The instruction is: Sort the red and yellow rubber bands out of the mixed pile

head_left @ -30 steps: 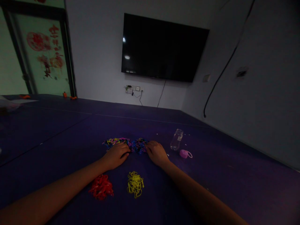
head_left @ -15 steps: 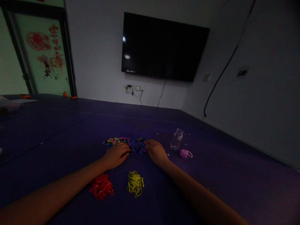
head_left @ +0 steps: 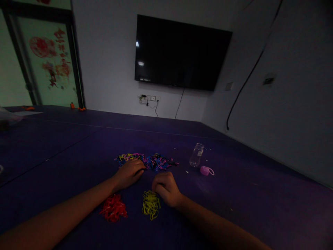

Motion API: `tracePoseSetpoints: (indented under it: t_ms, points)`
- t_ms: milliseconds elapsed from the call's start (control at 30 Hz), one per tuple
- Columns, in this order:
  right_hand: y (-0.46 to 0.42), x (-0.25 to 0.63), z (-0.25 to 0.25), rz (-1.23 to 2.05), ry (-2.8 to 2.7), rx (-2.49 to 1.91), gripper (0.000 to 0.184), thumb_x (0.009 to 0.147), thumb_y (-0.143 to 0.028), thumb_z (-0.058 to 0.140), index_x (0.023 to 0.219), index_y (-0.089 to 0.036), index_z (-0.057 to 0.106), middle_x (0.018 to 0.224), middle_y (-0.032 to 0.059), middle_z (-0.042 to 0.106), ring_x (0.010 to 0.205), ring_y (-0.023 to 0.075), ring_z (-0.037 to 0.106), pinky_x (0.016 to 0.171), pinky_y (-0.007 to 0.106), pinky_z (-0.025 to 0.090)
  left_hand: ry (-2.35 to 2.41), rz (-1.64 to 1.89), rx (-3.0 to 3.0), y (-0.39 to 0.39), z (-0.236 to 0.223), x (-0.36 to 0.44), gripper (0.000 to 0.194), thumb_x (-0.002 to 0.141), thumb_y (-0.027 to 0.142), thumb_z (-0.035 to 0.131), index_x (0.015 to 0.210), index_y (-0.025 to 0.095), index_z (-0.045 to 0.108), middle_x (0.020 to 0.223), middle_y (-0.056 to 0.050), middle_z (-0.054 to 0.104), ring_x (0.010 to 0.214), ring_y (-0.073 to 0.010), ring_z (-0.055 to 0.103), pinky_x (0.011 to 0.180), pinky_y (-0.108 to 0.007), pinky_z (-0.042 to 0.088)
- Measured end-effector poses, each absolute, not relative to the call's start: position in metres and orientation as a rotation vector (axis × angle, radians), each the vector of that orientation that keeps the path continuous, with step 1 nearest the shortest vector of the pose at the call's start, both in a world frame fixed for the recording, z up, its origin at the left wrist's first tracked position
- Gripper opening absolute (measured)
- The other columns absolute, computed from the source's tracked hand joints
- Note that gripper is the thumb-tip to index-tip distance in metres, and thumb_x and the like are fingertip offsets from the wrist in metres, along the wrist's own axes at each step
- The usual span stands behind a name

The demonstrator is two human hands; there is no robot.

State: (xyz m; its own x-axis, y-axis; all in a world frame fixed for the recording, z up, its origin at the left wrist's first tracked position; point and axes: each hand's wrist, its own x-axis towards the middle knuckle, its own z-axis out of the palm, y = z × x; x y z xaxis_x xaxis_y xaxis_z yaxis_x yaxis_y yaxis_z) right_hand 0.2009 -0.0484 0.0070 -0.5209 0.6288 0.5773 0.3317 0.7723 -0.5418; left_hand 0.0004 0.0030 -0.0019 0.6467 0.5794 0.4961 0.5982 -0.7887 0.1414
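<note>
A mixed pile of small coloured rubber bands point(head_left: 153, 161) lies on the dark purple table point(head_left: 247, 194). My left hand point(head_left: 129, 172) rests at the pile's near left edge, fingers curled down onto the bands. My right hand point(head_left: 165, 187) is drawn back toward me, fingers pinched closed just above the small yellow pile point(head_left: 151, 204); what it pinches is too small to see. A red pile point(head_left: 113, 207) lies to the left of the yellow one.
A clear small bottle point(head_left: 196, 155) lies on its side to the right of the mixed pile, with a pink cap point(head_left: 205, 170) beside it. A black wall screen point(head_left: 179, 53) hangs ahead. The wall runs close along the table's right edge.
My right hand has left the mixed pile's right end and pulled back toward me to the yellow pile, fingers closed. More of the mixed pile is uncovered. My left hand stayed put.
</note>
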Motion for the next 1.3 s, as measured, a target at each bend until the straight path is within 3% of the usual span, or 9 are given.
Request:
tracePoseSetpoints:
  t_ms: [233, 567, 733, 933, 1067, 1167, 1300]
  points:
    - [-0.04, 0.206, 0.004, 0.43, -2.153, -0.821, 0.024, 0.068, -0.013, 0.038, 0.053, -0.019, 0.055, 0.051, -0.0012, 0.058, 0.049, 0.0116, 0.054, 0.052, 0.02, 0.039, -1.036, -0.856, -2.77, 0.003, -0.003, 0.0, 0.021, 0.088, 0.018, 0.044, 0.098, 0.019, 0.062, 0.096, -0.007, 0.066, 0.094, -0.0213, 0.059, 0.085, -0.036, 0.045]
    - [-0.012, 0.218, 0.006, 0.044, -2.201, -1.257, 0.02, 0.081, -0.019, 0.045, 0.074, -0.02, 0.064, 0.071, 0.0005, 0.068, 0.065, 0.014, 0.061, 0.057, 0.021, 0.034, -1.329, -1.098, -2.425, 0.005, -0.001, -0.003, 0.018, 0.083, 0.014, 0.047, 0.085, 0.019, 0.064, 0.091, -0.005, 0.068, 0.088, -0.0222, 0.061, 0.081, -0.038, 0.047]
    - [-0.014, 0.214, 0.008, -0.035, -2.31, -1.303, 0.017, 0.081, -0.018, 0.047, 0.077, -0.021, 0.063, 0.077, 0.001, 0.068, 0.071, 0.0141, 0.062, 0.059, 0.021, 0.034, -1.494, -1.163, -2.306, 0.009, 0.0, -0.008, 0.017, 0.083, 0.017, 0.048, 0.089, 0.018, 0.065, 0.094, -0.008, 0.066, 0.091, -0.025, 0.059, 0.081, -0.041, 0.047]
    - [-0.017, 0.211, 0.008, -0.101, -2.374, -1.253, 0.017, 0.082, -0.016, 0.047, 0.074, -0.019, 0.062, 0.075, 0.002, 0.068, 0.072, 0.0143, 0.061, 0.06, 0.021, 0.034, -1.636, -1.0, -2.201, 0.016, -0.006, -0.013, 0.023, 0.083, 0.022, 0.051, 0.101, 0.014, 0.062, 0.111, -0.014, 0.062, 0.105, -0.0299, 0.056, 0.09, -0.045, 0.044]
    - [-0.015, 0.212, 0.007, -0.085, -2.392, -1.223, 0.017, 0.082, -0.015, 0.047, 0.077, -0.019, 0.063, 0.078, 0.0021, 0.068, 0.076, 0.0143, 0.062, 0.063, 0.021, 0.036, -1.788, -0.814, -2.167, 0.017, -0.011, -0.012, 0.033, 0.084, 0.031, 0.051, 0.112, 0.015, 0.058, 0.122, -0.017, 0.057, 0.115, -0.034, 0.05, 0.095, -0.055, 0.037]
    - [-0.013, 0.212, 0.005, -0.086, -2.404, -1.2, 0.017, 0.082, -0.014, 0.047, 0.078, -0.019, 0.063, 0.081, 0.0028, 0.068, 0.078, 0.0146, 0.061, 0.065, 0.021, 0.037, -1.847, -0.76, -2.189, 0.016, -0.012, -0.01, 0.034, 0.085, 0.032, 0.049, 0.115, 0.017, 0.056, 0.119, -0.015, 0.06, 0.113, -0.034, 0.053, 0.096, -0.06, 0.032]
    - [-0.012, 0.211, 0.004, -0.107, -2.41, -1.184, 0.017, 0.083, -0.014, 0.048, 0.079, -0.018, 0.063, 0.082, 0.0033, 0.068, 0.078, 0.015, 0.061, 0.066, 0.022, 0.038, -1.722, -0.85, -2.319, 0.018, -0.013, -0.01, 0.032, 0.084, 0.028, 0.05, 0.113, 0.017, 0.057, 0.113, -0.013, 0.064, 0.107, -0.0298, 0.057, 0.096, -0.049, 0.038]
